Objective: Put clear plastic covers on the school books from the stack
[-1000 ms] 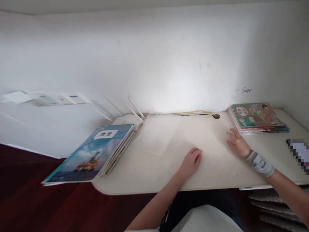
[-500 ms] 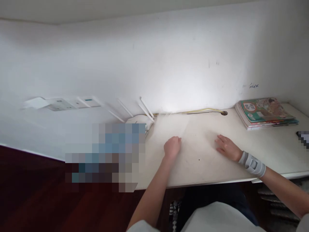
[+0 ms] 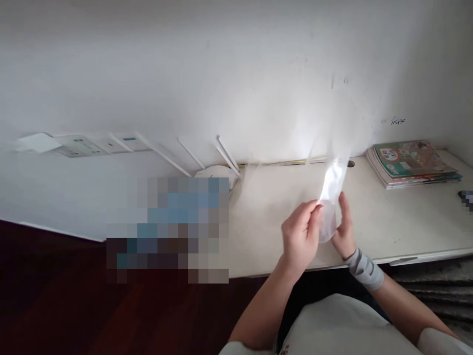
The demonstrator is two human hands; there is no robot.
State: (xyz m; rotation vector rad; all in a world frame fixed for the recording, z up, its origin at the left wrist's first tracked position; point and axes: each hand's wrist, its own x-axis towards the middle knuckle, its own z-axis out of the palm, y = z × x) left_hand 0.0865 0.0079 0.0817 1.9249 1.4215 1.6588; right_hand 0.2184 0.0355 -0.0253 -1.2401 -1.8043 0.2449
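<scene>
A clear, glossy plastic sheet [image 3: 332, 180] stands curled up above the white desk, its upper part blurred and see-through against the wall; whether it is a bag or a single film I cannot tell. My left hand [image 3: 301, 234] pinches its lower left side between thumb and fingers. At its right side is my right hand [image 3: 344, 236], with a grey wrist wrap [image 3: 365, 268] below it. One finger stretches upward along the plastic; the other fingers are partly hidden, and I cannot tell how firmly they touch it.
Magazines [image 3: 414, 160] lie stacked at the right on the white desk [image 3: 266, 236]. A white router [image 3: 218, 172] with several antennas stands at the left, behind a pixelated patch. Wall sockets [image 3: 107, 144] are farther left. A cable hole [image 3: 351, 163] is near the wall.
My left hand has risen rightward from the desk, lifting the clear plastic sheet. My right hand has turned upright and come close to the left, beside the plastic.
</scene>
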